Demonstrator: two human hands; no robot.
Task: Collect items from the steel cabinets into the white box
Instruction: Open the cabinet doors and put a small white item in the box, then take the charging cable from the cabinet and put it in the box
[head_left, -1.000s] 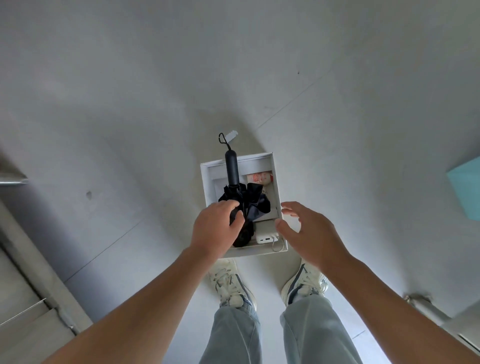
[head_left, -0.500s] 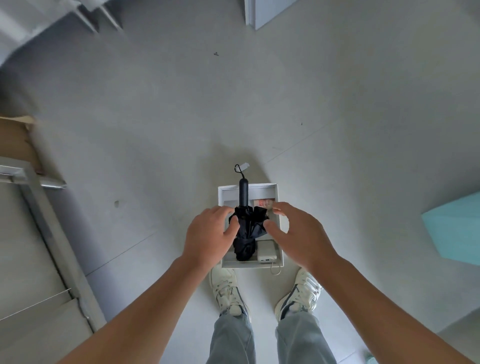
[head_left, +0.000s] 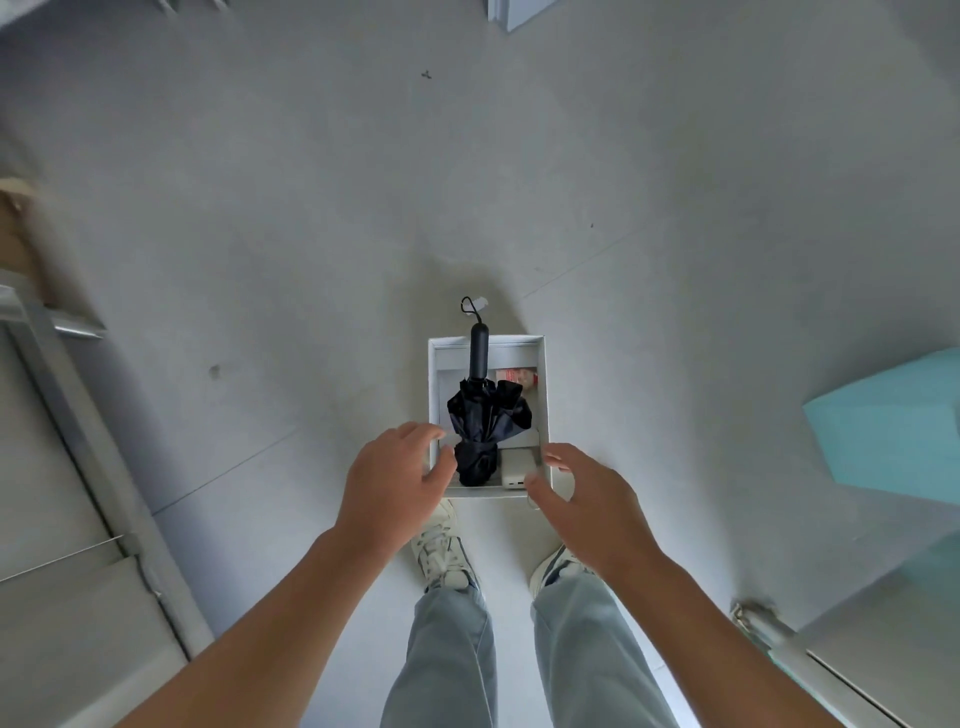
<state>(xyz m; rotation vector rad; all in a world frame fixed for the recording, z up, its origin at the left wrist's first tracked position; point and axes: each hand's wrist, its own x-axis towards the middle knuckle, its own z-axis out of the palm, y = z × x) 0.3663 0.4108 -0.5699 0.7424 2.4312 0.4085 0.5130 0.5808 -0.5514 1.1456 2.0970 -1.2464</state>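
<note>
- My left hand (head_left: 395, 480) hovers over the near-left corner of the white box (head_left: 434, 384), fingers loosely spread, holding nothing.
- My right hand (head_left: 584, 493) hangs by the near-right corner, fingers relaxed and apart, also holding nothing.
- The box sits on the grey floor (head_left: 311, 234) just ahead of my sneakers (head_left: 444, 556).
- Inside lie a folded black umbrella (head_left: 485, 421), its handle jutting over the far rim, a white power bank (head_left: 515, 467) and a red-and-white packet (head_left: 514, 375).
- A steel cabinet (head_left: 67, 467) stands at left.
</note>
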